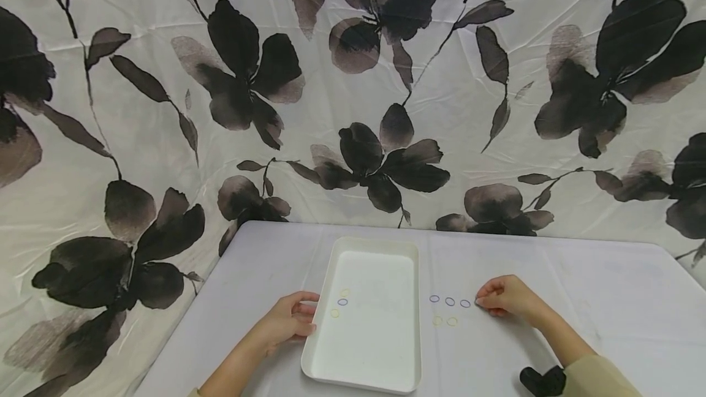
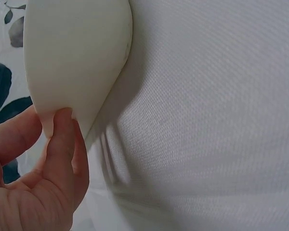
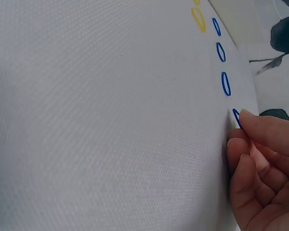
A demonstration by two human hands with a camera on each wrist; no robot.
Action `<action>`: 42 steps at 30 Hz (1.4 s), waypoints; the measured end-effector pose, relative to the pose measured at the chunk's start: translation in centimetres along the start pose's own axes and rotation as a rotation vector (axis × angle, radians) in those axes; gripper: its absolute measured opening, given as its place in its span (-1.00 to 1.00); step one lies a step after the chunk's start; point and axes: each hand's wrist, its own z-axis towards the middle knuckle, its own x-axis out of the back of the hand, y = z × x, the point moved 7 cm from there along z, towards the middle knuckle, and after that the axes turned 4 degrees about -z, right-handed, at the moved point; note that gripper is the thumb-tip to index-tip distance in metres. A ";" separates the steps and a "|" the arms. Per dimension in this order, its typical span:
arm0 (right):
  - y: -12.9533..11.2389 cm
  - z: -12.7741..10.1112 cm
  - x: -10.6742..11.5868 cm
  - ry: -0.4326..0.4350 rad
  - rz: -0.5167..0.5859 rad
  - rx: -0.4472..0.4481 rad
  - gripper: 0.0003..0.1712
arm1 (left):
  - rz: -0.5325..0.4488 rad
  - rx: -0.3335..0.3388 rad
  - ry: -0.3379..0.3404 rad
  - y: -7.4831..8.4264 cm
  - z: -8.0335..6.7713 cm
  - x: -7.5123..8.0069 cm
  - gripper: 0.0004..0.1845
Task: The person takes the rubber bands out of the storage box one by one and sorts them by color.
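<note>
Three small rings (image 1: 342, 301), two yellow and one blue, already lay inside the white tray (image 1: 375, 378), so the sorting looked partly done. Five more waited on the table (image 1: 607, 299) to the tray's right: three blue rings (image 1: 450, 301) in a row, two yellow rings (image 1: 444, 321) just below them. A fourth blue ring (image 3: 237, 118) sat at the end of that row, pinched by the fingertips of the right hand (image 1: 504, 296). The left hand (image 1: 289, 320) held the tray's near left rim, thumb pressed against the edge, well apart from the loose rings.
</note>
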 end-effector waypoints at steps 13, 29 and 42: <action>-0.1 0.3 0.5 -0.021 -0.030 -0.027 -0.85 | 0.002 0.002 -0.003 0.0 -0.1 -0.1 -0.36; -4.2 2.1 1.5 0.001 -0.057 0.038 -0.83 | -0.008 0.012 -0.001 0.0 0.0 0.0 -0.36; -9.6 3.7 -0.6 -0.050 -0.012 0.128 -0.76 | -0.007 0.003 -0.001 -0.3 0.1 0.0 -0.34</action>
